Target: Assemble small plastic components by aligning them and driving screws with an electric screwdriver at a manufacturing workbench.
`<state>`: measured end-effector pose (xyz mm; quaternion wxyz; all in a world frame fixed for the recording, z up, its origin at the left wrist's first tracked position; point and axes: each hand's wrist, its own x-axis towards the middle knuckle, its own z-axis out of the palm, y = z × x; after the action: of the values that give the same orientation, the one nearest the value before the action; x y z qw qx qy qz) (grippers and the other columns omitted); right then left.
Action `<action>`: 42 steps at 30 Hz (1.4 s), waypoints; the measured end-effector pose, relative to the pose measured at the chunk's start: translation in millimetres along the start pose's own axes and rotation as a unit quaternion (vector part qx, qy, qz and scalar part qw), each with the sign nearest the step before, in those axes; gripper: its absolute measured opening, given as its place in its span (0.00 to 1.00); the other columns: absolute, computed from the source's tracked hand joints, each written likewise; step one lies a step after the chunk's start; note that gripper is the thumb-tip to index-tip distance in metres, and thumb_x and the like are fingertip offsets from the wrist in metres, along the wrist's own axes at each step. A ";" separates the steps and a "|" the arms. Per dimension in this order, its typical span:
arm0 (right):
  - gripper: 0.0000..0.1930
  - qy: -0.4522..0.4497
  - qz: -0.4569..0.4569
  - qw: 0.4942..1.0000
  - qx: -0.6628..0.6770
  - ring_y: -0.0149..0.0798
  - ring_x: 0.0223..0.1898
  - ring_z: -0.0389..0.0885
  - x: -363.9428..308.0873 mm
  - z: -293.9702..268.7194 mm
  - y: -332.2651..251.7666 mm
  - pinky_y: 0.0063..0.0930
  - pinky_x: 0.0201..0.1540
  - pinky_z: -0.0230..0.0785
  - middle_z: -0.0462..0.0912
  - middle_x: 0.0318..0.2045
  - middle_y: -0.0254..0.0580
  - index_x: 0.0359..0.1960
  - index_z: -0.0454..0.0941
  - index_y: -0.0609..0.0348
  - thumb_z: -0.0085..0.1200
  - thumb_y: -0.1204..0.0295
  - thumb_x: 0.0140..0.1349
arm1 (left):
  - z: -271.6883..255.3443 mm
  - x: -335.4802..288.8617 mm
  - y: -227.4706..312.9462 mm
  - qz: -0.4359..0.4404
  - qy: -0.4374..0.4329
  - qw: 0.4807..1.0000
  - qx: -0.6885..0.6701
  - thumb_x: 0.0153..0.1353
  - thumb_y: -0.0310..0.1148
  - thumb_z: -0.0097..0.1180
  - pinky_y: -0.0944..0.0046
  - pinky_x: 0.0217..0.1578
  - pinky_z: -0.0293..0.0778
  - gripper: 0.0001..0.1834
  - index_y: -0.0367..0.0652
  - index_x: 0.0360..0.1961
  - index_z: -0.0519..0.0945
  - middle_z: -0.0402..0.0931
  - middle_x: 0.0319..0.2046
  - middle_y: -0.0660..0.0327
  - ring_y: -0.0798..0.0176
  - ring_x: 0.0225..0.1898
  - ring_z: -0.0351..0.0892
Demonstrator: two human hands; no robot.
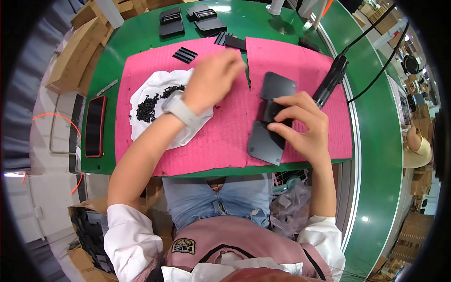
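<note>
Black bracket (270, 113) is held by bent right-hand fingers (292, 100).

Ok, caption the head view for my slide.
Right hand on a black part, left hand blurred beside small black pieces on white cloth, pink mat beneath.

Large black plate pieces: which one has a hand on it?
The near piece on the pink mat, under the right hand. The far-left piece and its neighbour lie on the green table beyond the mat, untouched.
</note>
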<state>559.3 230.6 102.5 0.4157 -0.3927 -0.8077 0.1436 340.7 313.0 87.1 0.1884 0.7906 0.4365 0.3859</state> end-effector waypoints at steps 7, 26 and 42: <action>0.14 -0.135 0.026 0.990 -0.009 0.41 0.39 0.77 24.7 19.5 -8.7 0.29 0.38 0.70 0.80 0.39 0.40 0.27 0.79 0.60 0.68 0.70 0.38 | -52.8 -26.3 10.4 -0.162 -0.062 0.908 -0.382 0.64 0.31 0.51 0.71 0.33 0.72 0.09 0.36 0.36 0.76 0.77 0.31 0.61 0.70 0.30 0.76; 0.18 0.105 0.342 0.883 0.303 0.36 0.23 0.76 67.9 -36.4 67.4 0.27 0.28 0.67 0.76 0.24 0.40 0.43 0.71 0.68 0.52 0.70 0.51 | -41.5 -62.0 13.5 -0.270 -0.070 0.733 -0.620 0.64 0.32 0.51 0.73 0.32 0.72 0.11 0.37 0.43 0.74 0.75 0.30 0.63 0.72 0.29 0.74; 0.22 0.019 -0.114 0.741 0.661 0.27 0.18 0.66 87.3 7.4 -42.9 0.27 0.33 0.60 0.67 0.20 0.29 0.45 0.65 0.57 0.51 0.53 0.59 | -37.1 -67.0 14.5 -0.207 -0.080 0.765 -0.604 0.59 0.27 0.56 0.71 0.31 0.75 0.10 0.33 0.41 0.78 0.79 0.31 0.58 0.68 0.30 0.79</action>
<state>501.2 269.1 170.7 0.5996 0.0734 -0.5406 0.5855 298.4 247.7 89.8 0.7367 0.4317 0.2495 0.4568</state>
